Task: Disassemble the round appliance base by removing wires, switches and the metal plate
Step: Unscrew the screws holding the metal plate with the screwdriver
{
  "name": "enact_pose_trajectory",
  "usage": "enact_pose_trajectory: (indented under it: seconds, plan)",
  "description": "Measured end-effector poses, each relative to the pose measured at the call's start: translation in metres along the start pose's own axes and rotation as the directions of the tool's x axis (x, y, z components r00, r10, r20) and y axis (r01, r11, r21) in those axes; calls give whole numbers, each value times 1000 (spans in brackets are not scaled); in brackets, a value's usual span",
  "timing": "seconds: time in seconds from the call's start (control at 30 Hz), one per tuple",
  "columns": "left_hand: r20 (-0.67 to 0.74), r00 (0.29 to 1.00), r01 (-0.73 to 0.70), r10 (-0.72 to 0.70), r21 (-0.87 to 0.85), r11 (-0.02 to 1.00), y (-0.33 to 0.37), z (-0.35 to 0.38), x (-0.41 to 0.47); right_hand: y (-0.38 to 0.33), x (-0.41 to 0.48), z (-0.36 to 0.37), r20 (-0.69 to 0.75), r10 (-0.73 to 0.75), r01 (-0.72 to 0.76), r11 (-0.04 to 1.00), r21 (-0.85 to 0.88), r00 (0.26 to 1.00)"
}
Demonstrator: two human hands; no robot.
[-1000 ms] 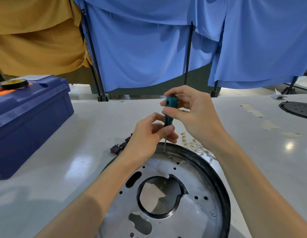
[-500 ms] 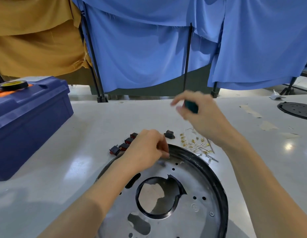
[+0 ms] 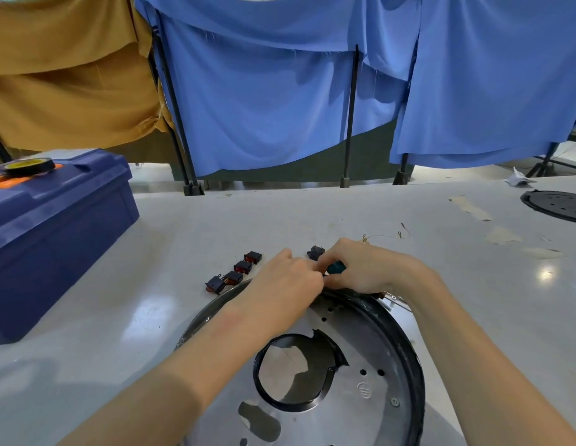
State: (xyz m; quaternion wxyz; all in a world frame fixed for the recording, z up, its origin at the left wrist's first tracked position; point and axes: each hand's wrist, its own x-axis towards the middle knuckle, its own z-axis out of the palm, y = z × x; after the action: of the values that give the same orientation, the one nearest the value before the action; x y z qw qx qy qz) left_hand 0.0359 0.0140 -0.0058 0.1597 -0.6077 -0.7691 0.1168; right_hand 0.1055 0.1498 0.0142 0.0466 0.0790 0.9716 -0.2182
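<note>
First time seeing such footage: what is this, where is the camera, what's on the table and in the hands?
No machine: a person works bare-handed, filmed by one wide-angle camera on their head, looking down. On the white table lies a round black-rimmed appliance base holding a silver metal plate. Beyond it lie four small red-and-black switches in a row, thin wires with gold terminals, and, left, a blue plastic toolbox. The right hand grips a teal-handled screwdriver at the base's far rim; only the handle shows. The left hand meets it with curled fingers; whether it holds anything is hidden.
</note>
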Motion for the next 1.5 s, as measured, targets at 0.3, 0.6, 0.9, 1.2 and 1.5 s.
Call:
enact_pose_trajectory:
  seconds: [0.3, 0.6, 0.9, 1.2, 1.5]
  plan:
    - [-15, 989, -141, 147, 203, 969, 9, -1, -4, -2, 0, 4, 24, 14, -16, 998, 65, 1000]
    - [47, 980, -196, 193, 384, 902, 15, -10, -9, -1, 2, 3, 29, 54, -56, 996, 66, 998]
    - [-8, 987, -143, 160, 410, 901, 9, -19, -4, 3, 4, 3, 15, 76, -77, 996, 55, 997]
    - [-151, 987, -28, 52, 156, 987, -17, -17, 0, 8, 3, 3, 48, 35, -38, 997, 60, 998]
    - [-259, 953, 69, -160, -330, 942, -36, -39, -6, 2, -12, -17, -198, -142, 199, 931, 306, 970]
